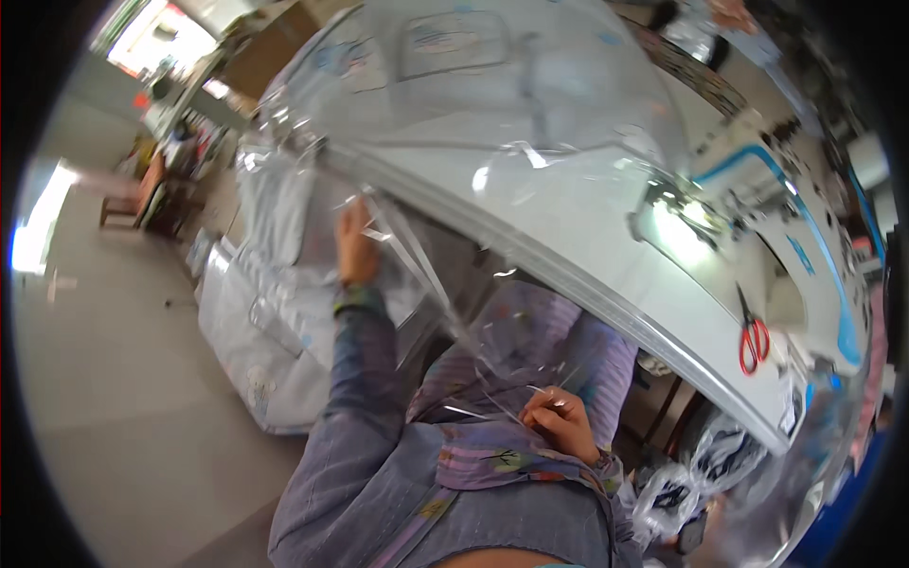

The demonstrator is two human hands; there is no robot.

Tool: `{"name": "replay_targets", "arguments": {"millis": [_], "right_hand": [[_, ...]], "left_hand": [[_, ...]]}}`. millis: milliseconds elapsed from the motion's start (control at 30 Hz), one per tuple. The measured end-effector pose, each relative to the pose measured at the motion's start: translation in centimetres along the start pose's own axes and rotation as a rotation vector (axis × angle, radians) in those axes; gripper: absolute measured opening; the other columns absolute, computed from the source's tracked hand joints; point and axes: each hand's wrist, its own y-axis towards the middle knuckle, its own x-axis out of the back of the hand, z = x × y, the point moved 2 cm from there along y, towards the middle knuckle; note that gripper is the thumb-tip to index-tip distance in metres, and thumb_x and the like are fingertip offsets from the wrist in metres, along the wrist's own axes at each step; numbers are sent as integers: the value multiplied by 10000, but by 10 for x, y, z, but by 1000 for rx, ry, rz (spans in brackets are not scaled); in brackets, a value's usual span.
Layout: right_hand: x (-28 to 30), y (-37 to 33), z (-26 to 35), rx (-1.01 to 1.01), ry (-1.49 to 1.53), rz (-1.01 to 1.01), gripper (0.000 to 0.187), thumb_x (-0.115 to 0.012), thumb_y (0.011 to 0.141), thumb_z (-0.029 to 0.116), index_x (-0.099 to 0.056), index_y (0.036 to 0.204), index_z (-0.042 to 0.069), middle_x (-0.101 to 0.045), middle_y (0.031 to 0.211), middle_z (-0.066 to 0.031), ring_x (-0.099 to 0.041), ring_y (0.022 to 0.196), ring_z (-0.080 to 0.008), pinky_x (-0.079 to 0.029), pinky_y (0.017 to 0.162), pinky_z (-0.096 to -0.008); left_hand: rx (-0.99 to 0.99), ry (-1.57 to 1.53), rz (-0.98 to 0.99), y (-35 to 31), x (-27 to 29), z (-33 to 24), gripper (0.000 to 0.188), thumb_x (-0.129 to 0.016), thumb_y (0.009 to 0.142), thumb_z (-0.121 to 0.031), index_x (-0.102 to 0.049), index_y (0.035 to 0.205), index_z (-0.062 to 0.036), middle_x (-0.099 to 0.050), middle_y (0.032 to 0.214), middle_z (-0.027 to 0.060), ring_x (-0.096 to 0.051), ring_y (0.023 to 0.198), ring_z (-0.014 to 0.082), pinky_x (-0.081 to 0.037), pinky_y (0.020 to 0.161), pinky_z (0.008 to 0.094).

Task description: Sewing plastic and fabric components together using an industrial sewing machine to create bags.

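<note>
My left hand (357, 244) is raised beside the table's left edge, its fingers closed at the upper end of a clear plastic sheet (421, 260). The sheet's edge runs slack from there down to my lap. There my right hand (561, 422) pinches its lower end, fingers curled. Behind my left hand hangs a pale grey-white fabric piece (270, 327) with small printed figures, partly under clear plastic. More of this printed material (454, 95) is spread over the far part of the white sewing table (568, 227). What lies inside each grip is partly hidden.
A white and blue sewing machine (805, 256) with a lit needle area stands at the right. Red-handled scissors (753, 343) lie near it. Under the table's right end hang clear plastic bags (682, 483). A wooden chair (147, 199) stands across the floor at left.
</note>
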Motion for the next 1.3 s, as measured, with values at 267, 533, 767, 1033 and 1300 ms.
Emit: {"name": "replay_targets", "arguments": {"millis": [267, 533, 767, 1033, 1300], "right_hand": [[-4, -13, 4, -132, -115, 50, 78, -696, 977, 89, -677, 1015, 24, -676, 977, -29, -602, 900, -87, -486, 811, -258], [4, -9, -26, 44, -2, 156, 138, -682, 1001, 171, -643, 1025, 41, -694, 1004, -35, -616, 924, -84, -488, 846, -255], [3, 2, -11, 42, 88, -64, 133, -671, 1004, 157, -599, 957, 56, -600, 852, 11, -559, 802, -54, -441, 715, -238], [4, 8, -11, 175, 192, -24, 110, -641, 1017, 136, -564, 972, 72, -629, 899, -15, -600, 885, -98, -473, 824, -255], [14, 14, 7, 173, 291, -139, 133, -638, 1011, 95, -513, 965, 81, -630, 889, -25, -634, 865, -122, -520, 810, -298]], "left_hand": [[939, -705, -518, -79, 197, 22, 194, -655, 1020, -297, -614, 1046, -109, -492, 831, -70, -441, 754, 47, -350, 644, 229], [822, -715, -389, -72, 211, 2, 363, -610, 1033, -285, -628, 1304, -44, -367, 847, -47, -345, 706, 65, -333, 665, 218], [750, -908, -400, -56, 194, -6, 253, -570, 1046, -192, -661, 1227, -41, -341, 755, -51, -295, 651, 46, -263, 570, 219], [758, -1077, -403, -40, 180, -28, 337, -563, 1041, -196, -611, 1325, -21, -374, 780, -53, -336, 686, 53, -314, 622, 229], [679, -1007, -394, -2, 176, -47, 426, -528, 1019, -100, -535, 1437, -15, -512, 914, -40, -422, 776, 49, -393, 741, 207]]}}
